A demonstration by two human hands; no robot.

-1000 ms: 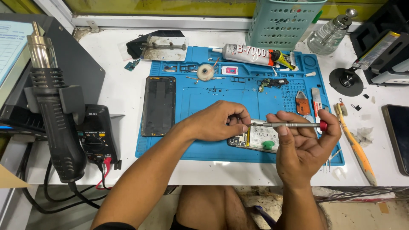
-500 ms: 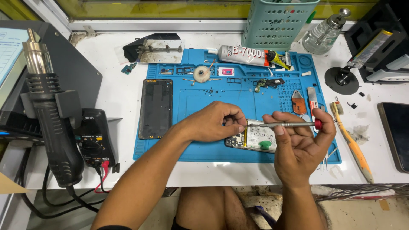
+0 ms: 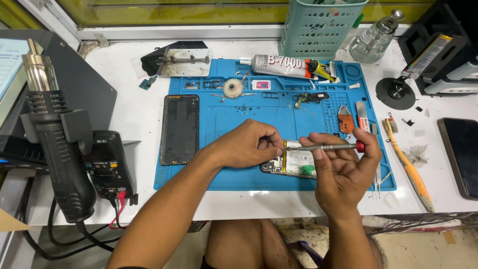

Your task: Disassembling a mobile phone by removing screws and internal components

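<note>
An opened phone (image 3: 295,164) with its white battery showing lies near the front edge of the blue work mat (image 3: 239,119). My left hand (image 3: 249,144) rests on the phone's left end and pins it down. My right hand (image 3: 343,167) holds a thin metal screwdriver (image 3: 328,147) with a red cap, lying level, its tip at the phone's upper left corner beside my left fingers. A black phone back cover (image 3: 180,128) lies on the mat's left side.
A hot air gun (image 3: 57,139) and a black multimeter (image 3: 107,167) stand at the left. A glue tube (image 3: 284,65), tape roll (image 3: 232,88), green basket (image 3: 321,25), glass bottle (image 3: 376,42), yellow-handled brush (image 3: 408,167), tweezers (image 3: 378,177) and another dark phone (image 3: 460,157) surround the mat.
Both hands stay on the phone and screwdriver in nearly the same pose. The camera view has shifted slightly; nothing was picked up or released.
</note>
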